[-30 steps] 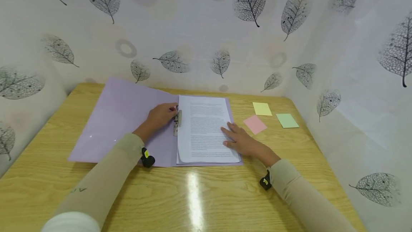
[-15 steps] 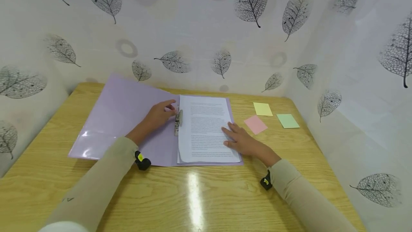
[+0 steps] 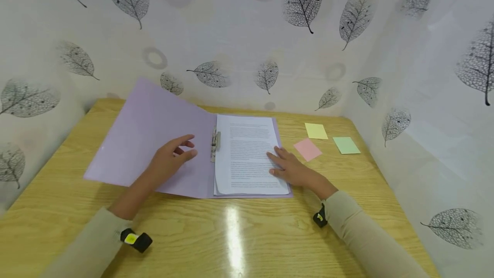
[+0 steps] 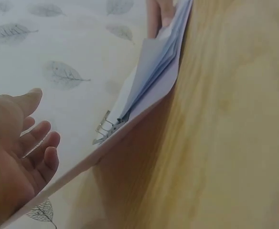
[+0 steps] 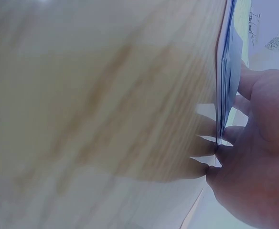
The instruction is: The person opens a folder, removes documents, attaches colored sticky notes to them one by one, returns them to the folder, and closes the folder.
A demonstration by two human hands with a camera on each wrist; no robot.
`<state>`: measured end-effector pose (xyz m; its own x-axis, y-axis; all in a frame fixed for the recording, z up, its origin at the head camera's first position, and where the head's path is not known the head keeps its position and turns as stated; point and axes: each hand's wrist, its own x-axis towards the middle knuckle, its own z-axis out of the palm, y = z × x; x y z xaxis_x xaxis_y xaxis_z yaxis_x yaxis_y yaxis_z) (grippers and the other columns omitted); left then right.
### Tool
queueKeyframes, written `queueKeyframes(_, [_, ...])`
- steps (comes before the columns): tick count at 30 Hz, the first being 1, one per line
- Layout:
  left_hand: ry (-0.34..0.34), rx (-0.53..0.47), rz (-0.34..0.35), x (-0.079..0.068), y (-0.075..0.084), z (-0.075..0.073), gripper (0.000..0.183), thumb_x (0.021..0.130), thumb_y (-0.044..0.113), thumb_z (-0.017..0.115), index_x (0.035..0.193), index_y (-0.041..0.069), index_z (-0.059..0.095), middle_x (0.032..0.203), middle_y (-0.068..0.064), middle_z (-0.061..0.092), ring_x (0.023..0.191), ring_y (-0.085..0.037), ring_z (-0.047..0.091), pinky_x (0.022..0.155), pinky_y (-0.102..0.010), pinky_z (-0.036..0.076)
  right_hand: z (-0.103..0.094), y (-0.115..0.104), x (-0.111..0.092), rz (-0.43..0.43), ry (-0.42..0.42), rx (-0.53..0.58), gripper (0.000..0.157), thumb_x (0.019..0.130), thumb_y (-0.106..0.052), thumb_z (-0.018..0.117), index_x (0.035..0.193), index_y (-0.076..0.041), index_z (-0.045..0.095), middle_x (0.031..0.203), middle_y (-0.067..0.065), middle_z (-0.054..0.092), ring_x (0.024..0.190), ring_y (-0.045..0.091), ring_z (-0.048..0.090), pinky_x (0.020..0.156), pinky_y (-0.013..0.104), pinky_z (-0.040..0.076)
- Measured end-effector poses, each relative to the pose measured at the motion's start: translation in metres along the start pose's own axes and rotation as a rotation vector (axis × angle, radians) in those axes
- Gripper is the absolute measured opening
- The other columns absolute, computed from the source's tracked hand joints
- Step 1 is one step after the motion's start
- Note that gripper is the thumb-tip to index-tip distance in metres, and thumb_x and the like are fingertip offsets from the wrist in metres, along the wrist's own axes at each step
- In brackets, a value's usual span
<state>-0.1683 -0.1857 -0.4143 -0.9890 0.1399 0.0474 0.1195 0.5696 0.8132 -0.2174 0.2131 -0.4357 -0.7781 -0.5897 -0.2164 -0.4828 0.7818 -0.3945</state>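
A purple lever arch folder [image 3: 150, 115] lies spread on the table, its left cover tilted up off the wood. Printed sheets [image 3: 248, 153] are stacked on its right side, beside a metal clip mechanism [image 3: 214, 145] along the spine. My left hand [image 3: 170, 160] hovers over the left cover, fingers loosely bent and holding nothing. In the left wrist view the metal prongs [image 4: 101, 125] stand up at the edge of the stack. With spread fingers, my right hand [image 3: 293, 170] rests on the right edge of the sheets; the right wrist view shows its fingertips at the stack's side.
To the right of the folder lie a yellow sticky note [image 3: 316, 131], a pink sticky note [image 3: 307, 149] and a green sticky note [image 3: 346, 145]. A leaf-patterned curtain [image 3: 239, 33] borders the wooden table [image 3: 193, 235] at the back and sides.
My left hand has let go of the metal clip and moved left and toward me over the cover. The left cover has tilted up slightly more. My right hand has stayed put.
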Motion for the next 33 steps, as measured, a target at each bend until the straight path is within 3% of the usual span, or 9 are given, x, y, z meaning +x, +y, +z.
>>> queueKeyframes(4, [0.018,-0.028,0.011,-0.037,0.004,-0.005,0.061,0.101,0.041,0.060,0.152,0.013,0.045,0.131,-0.011,0.062,0.103,-0.023,0.060,0.083,-0.031,0.052,0.000,0.000,0.001,0.003,-0.008,0.002,0.065,0.107,-0.035,0.047,0.160,-0.006,0.023,0.166,0.026,0.005,0.154,0.046,0.000,0.123,0.063,0.007])
queueKeyframes(10, [0.076,-0.074,-0.044,-0.089,0.001,-0.015,0.056,0.102,0.041,0.059,0.153,0.021,0.045,0.130,-0.004,0.063,0.103,-0.003,0.060,0.083,-0.018,0.051,0.000,-0.001,0.003,0.002,-0.021,-0.002,0.065,0.107,-0.036,0.046,0.160,-0.006,0.022,0.167,0.025,0.004,0.154,0.045,0.000,0.123,0.062,0.007])
queueKeyframes(17, [0.122,-0.101,-0.075,-0.127,-0.014,-0.026,0.054,0.103,0.031,0.060,0.153,0.019,0.044,0.124,-0.001,0.066,0.096,-0.001,0.063,0.074,-0.023,0.056,0.000,-0.003,0.001,0.004,-0.008,-0.006,0.065,0.107,-0.035,0.047,0.160,-0.006,0.024,0.166,0.026,0.005,0.153,0.047,0.002,0.123,0.062,0.008])
queueKeyframes(23, [0.135,-0.134,-0.163,-0.144,-0.025,-0.036,0.059,0.104,0.030,0.058,0.157,0.018,0.036,0.113,0.012,0.069,0.091,-0.004,0.068,0.069,-0.027,0.056,0.000,-0.003,0.000,-0.004,-0.005,-0.010,0.064,0.107,-0.034,0.047,0.159,-0.004,0.024,0.165,0.029,0.006,0.152,0.049,0.003,0.122,0.064,0.008])
queueKeyframes(28, [0.167,-0.171,-0.130,-0.142,-0.032,-0.031,0.059,0.104,0.023,0.059,0.157,0.011,0.036,0.106,0.018,0.070,0.086,-0.004,0.070,0.068,-0.027,0.058,0.000,-0.002,0.000,-0.002,-0.003,-0.004,0.064,0.107,-0.033,0.048,0.159,-0.004,0.024,0.165,0.029,0.006,0.153,0.049,0.002,0.122,0.064,0.007])
queueKeyframes(33, [0.178,-0.135,-0.119,-0.130,-0.030,-0.024,0.060,0.102,0.028,0.061,0.156,0.016,0.038,0.110,-0.004,0.072,0.085,-0.005,0.068,0.069,-0.026,0.059,0.001,0.000,0.002,-0.001,-0.010,0.000,0.066,0.107,-0.035,0.048,0.160,-0.005,0.023,0.166,0.027,0.005,0.153,0.047,0.001,0.122,0.063,0.007])
